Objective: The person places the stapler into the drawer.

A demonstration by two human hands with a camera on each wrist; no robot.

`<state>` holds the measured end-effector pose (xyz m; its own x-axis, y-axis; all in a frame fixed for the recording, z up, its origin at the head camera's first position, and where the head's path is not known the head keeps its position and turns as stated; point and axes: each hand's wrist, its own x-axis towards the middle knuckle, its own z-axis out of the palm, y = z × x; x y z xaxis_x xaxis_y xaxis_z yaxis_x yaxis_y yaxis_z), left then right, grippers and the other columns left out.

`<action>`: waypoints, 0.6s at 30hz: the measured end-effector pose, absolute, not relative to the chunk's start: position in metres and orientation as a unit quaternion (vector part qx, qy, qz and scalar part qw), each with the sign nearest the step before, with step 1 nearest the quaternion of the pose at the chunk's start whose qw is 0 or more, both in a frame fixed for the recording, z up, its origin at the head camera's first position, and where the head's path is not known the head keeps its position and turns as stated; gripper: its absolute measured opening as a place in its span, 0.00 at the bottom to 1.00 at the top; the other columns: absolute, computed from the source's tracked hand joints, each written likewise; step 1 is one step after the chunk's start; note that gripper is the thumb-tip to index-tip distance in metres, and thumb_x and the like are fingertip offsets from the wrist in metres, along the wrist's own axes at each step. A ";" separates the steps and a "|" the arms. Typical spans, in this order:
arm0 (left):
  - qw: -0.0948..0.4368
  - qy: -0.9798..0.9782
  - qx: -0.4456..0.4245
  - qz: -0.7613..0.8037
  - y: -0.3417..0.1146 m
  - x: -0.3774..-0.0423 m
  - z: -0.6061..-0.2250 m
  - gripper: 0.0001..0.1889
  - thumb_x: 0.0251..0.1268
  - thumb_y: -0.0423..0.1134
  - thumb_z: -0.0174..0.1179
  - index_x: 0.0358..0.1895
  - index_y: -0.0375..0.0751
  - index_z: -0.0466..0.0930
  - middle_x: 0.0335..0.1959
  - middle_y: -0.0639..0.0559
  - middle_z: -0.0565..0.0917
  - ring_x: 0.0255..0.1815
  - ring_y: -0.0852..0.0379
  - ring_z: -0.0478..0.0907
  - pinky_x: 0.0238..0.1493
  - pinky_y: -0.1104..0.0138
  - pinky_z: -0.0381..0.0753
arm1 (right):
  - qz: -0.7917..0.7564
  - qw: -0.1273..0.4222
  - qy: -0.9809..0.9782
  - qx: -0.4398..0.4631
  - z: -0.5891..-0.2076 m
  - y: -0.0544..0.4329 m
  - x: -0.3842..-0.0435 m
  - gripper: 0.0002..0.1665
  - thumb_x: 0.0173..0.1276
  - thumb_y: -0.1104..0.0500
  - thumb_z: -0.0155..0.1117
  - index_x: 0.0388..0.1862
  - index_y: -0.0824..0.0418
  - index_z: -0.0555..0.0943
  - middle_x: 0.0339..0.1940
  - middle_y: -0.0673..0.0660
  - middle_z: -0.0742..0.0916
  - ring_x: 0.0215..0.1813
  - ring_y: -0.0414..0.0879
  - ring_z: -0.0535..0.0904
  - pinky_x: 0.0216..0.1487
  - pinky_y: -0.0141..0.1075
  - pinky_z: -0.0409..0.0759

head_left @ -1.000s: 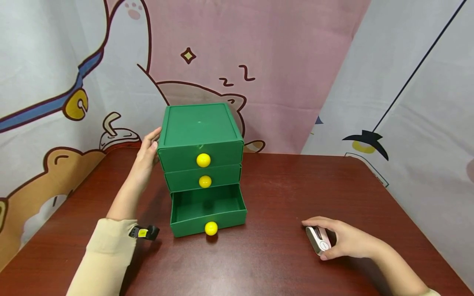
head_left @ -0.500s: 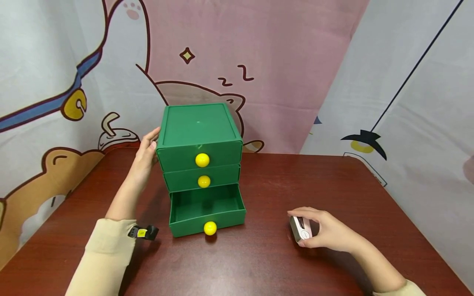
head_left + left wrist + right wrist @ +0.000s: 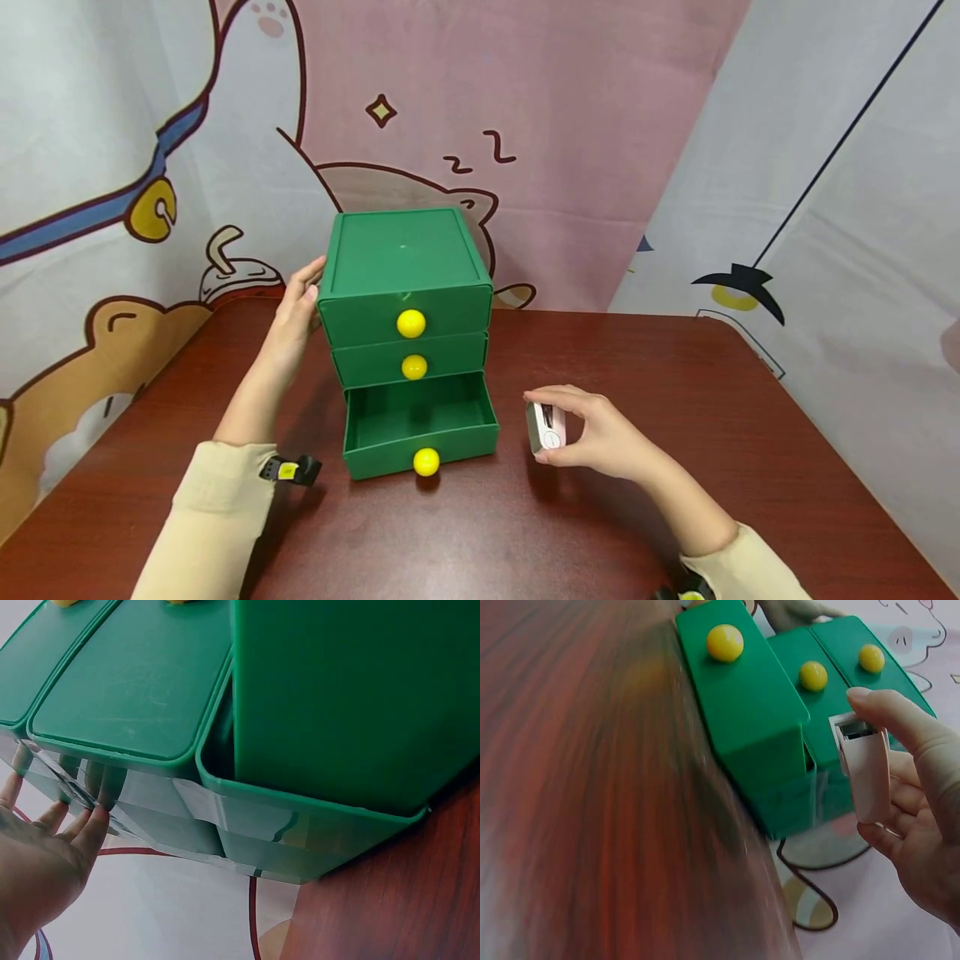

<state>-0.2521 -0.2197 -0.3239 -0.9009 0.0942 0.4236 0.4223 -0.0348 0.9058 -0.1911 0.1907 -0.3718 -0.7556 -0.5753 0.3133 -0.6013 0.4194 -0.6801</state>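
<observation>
A green drawer cabinet (image 3: 408,250) with yellow ball knobs stands left of centre; its bottom drawer (image 3: 420,446) is pulled out and holds nothing visible. My left hand (image 3: 296,312) rests against the cabinet's left side. In the left wrist view, the fingertips (image 3: 94,825) touch the side wall, fingers extended. Right of the drawer, my right hand (image 3: 592,429) pinches a small pink-and-white, stapler-like object (image 3: 546,427) between thumb and fingers. A dark slot with metal inside shows at the object's end (image 3: 866,776) in the right wrist view.
The dark red-brown wooden table (image 3: 637,358) carries the cabinet. A cartoon-printed curtain (image 3: 570,150) hangs behind it. A black strap with a camera (image 3: 291,471) sits at the left cuff.
My right hand has moved left and farther from me across the table, bringing the stapler-like object close to the open drawer. The left hand and cabinet have stayed in place.
</observation>
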 end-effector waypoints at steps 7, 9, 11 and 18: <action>0.121 -0.680 -0.195 -0.697 -0.219 -0.253 -0.325 0.29 0.76 0.48 0.40 0.75 0.44 0.50 0.72 0.45 0.52 0.60 0.55 0.65 0.55 0.71 0.66 | 0.415 0.055 -0.843 0.337 -0.368 0.157 -0.202 0.39 0.48 0.56 0.81 0.61 0.56 0.78 0.58 0.51 0.80 0.54 0.46 0.74 0.46 0.43 0.78; 0.122 -0.677 -0.198 -0.699 -0.220 -0.254 -0.326 0.29 0.76 0.48 0.40 0.75 0.43 0.50 0.72 0.45 0.53 0.59 0.55 0.66 0.55 0.71 0.66 | 0.418 0.059 -0.844 0.330 -0.367 0.147 -0.205 0.39 0.48 0.55 0.80 0.61 0.58 0.78 0.58 0.52 0.80 0.53 0.46 0.74 0.45 0.44 0.78; 0.123 -0.675 -0.199 -0.700 -0.220 -0.255 -0.327 0.29 0.76 0.48 0.41 0.75 0.43 0.50 0.71 0.45 0.53 0.59 0.55 0.66 0.54 0.71 0.66 | 0.423 0.056 -0.845 0.322 -0.367 0.138 -0.207 0.40 0.49 0.53 0.80 0.62 0.60 0.77 0.59 0.52 0.80 0.53 0.47 0.74 0.45 0.45 0.79; 0.122 -0.674 -0.200 -0.701 -0.220 -0.255 -0.327 0.29 0.76 0.47 0.40 0.75 0.44 0.50 0.72 0.45 0.53 0.59 0.54 0.66 0.54 0.71 0.66 | 0.431 0.061 -0.852 0.292 -0.367 0.106 -0.211 0.40 0.50 0.50 0.79 0.62 0.60 0.77 0.57 0.55 0.80 0.52 0.47 0.76 0.44 0.38 0.79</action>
<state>-0.2554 -0.2198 -0.3269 -0.8898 0.0990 0.4455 0.4412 -0.0624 0.8952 -0.2109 0.1064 -0.3669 -0.8223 -0.4445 0.3553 -0.5497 0.4587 -0.6982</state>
